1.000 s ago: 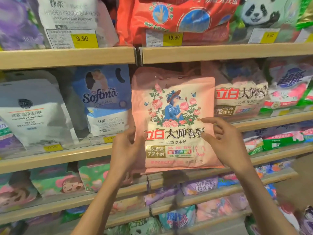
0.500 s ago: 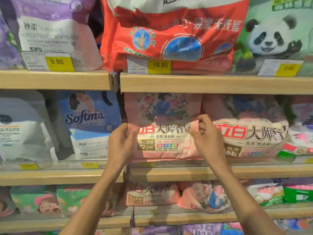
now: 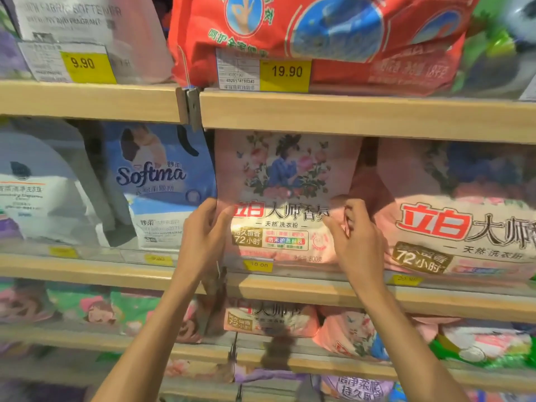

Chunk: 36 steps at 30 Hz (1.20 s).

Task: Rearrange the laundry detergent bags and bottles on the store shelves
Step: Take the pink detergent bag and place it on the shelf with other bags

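Nearest us, our left grip is clamping the pink detergent bag at its 9 o'clock edge, and our right grip is pinching its 3 o'clock edge. The bag is standing on the middle shelf, with a Softma bag at its 9 o'clock.

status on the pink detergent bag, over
Left grip holds left edge of pink bag, right grip pinches right edge. Bag upright on middle shelf. Softma bag close on left, larger pink bag close on right.

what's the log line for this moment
state: pink bag standing on shelf | left hand: grips bag's left edge | right hand: pinches bag's right edge
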### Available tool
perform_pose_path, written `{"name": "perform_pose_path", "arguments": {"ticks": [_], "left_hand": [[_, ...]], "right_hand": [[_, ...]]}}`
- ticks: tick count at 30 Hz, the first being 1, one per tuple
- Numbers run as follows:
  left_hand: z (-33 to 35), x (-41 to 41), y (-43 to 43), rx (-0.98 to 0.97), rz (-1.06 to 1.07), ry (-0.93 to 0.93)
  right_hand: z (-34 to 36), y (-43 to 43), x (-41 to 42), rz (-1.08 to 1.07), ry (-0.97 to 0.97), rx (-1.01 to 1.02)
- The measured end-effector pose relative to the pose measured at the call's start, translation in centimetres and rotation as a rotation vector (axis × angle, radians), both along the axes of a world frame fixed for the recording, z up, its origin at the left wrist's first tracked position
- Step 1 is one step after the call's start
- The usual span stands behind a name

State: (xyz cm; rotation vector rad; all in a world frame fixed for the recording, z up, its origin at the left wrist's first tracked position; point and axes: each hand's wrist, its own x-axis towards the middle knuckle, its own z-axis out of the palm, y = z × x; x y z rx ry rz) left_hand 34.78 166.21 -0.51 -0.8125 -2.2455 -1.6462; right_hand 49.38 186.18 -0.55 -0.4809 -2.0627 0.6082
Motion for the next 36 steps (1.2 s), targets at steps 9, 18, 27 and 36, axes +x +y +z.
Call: {"name": "perform_pose_path", "arguments": {"ticks": [9,18,27,36], "left_hand": [[-0.6,0.2,-1.3,-0.155,0.063,0.084],[-0.9,0.1,-1.9,-0.728,-0.063,0.584],[-1.2,-1.9,-2.0,-0.808,-0.138,0.492],[-0.9,-0.8,-3.1,-0.812,-0.17,0.495]], "right_hand": [[-0.2,-0.2,0.5,-0.172,-0.238,0.308],[0.0,-2.3,0.3,-0.068,-0.584,0.526],[-0.4,-1.1,-0.9,-0.039,-0.646,0.397],[1.5,-3.6,1.0,-0.102,-0.794,0.442]]}}
